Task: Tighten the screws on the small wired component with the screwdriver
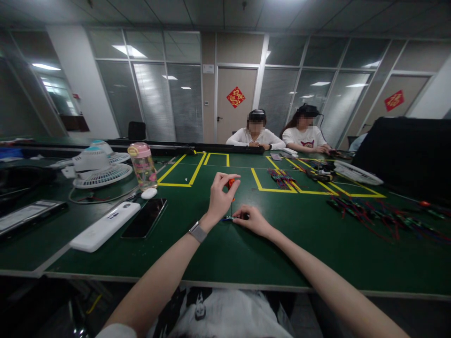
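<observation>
My left hand, with a grey-banded watch on its wrist, is raised above the table with thumb and fingers around the red-orange handle of a screwdriver. The thin shaft stands upright and points down at a small circuit board lying on the green surface. Beside the board, my right hand rests low, its fingertips pinching the board's right edge. Fine detail at the screwdriver's tip is too small to make out.
Left of my hands lie a dark phone, a white power bank, a pink-lidded bottle and a white fan. Wired boards spread to the right, near yellow tape outlines. Two people sit across the table.
</observation>
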Available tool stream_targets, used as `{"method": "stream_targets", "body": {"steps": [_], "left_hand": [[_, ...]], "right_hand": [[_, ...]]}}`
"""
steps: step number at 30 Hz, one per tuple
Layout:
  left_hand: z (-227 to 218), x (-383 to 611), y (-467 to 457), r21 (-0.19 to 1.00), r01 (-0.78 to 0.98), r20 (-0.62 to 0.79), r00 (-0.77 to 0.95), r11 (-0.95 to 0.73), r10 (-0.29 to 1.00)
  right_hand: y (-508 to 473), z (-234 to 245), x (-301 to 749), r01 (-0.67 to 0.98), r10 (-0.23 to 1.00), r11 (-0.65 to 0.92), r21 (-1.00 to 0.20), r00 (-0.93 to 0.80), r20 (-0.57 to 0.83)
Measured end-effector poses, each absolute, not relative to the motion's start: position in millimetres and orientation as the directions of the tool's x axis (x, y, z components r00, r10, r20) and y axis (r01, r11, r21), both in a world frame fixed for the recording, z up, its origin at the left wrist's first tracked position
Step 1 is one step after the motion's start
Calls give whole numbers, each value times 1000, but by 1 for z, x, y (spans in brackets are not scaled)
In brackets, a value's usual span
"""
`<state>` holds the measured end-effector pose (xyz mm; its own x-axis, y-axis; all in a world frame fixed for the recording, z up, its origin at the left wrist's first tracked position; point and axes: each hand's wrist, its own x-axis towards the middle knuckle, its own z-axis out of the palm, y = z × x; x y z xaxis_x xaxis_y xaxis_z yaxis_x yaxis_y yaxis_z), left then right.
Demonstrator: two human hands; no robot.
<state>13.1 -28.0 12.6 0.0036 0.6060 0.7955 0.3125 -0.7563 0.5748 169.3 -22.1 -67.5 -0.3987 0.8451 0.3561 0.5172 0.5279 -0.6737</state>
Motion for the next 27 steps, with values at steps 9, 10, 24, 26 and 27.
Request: {"method": "stream_targets", "body": {"steps": [9,10,24,26,27], "left_hand": [[8,11,-17,626,203,743,137,-753,655],[8,11,-18,589,270,769,103,-762,631],[12,10,-19,567,323,789,51,-758,613],[13,10,-19,578,285,780,85,-765,621],[13,10,-19,605,228,761,115,-763,638]], "right_hand": [[-22,-68,169,507,842,532,-679,-403,359],[-22,-68,169,507,843,530,-680,-402,358],[-24,-65,169,528,847,525,-668,-406,344],[-23,-66,169,523,847,524,-672,-406,344],[-23,-66,169,520,847,523,-675,-405,344]]}}
